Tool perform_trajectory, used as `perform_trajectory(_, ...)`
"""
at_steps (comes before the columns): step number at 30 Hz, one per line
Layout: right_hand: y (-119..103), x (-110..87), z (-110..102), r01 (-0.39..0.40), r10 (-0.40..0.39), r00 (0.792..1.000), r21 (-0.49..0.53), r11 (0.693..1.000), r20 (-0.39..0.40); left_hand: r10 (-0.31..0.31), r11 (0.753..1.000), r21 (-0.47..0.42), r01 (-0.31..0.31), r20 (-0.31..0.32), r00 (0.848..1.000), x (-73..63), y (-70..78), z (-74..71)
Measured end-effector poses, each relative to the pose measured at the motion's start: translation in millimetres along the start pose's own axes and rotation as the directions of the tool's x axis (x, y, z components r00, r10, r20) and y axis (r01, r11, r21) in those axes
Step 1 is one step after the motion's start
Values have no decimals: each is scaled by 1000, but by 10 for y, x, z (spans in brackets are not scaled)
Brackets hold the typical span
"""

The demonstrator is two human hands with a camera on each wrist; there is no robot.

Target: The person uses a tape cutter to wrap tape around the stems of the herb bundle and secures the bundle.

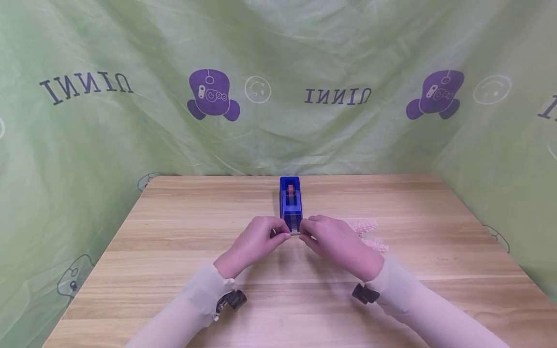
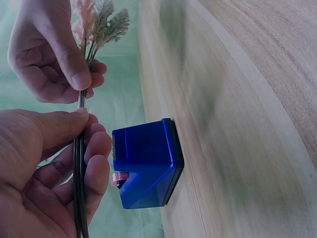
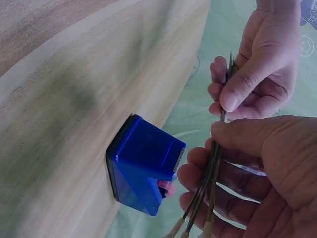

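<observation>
On the green cloth (image 1: 278,140) we twice read dark, inverted lettering (image 1: 338,95), I, N, N, I, U from left to right; at the right edge we catch only a cut-off piece. We also see round smiley signs (image 1: 257,90).

A wooden table (image 1: 291,285), pale with streaky brown grain running side to side, bore 1 blue tape dispenser (image 1: 291,210). It stood upright on its dark base, midway along the far edge and close to it, its length pointing from that edge towards the near side.
</observation>
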State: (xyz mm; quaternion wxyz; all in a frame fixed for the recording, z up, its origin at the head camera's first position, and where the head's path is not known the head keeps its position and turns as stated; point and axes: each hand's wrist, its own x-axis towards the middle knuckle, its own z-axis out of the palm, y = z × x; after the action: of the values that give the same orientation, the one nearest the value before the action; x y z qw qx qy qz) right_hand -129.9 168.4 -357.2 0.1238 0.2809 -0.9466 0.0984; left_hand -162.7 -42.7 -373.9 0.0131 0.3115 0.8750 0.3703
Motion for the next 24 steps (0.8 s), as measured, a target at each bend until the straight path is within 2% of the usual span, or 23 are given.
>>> perform_trajectory(7, 11, 10, -3, -35, 33, 999, 45, 998, 42, -11, 1000, 9, 11, -6, 1000, 10, -6, 10)
perform_trajectory(24, 19, 42, 58, -11, 12, 1000, 23, 1000, -28, -36, 999, 10, 36, 42, 998, 38, -16, 10)
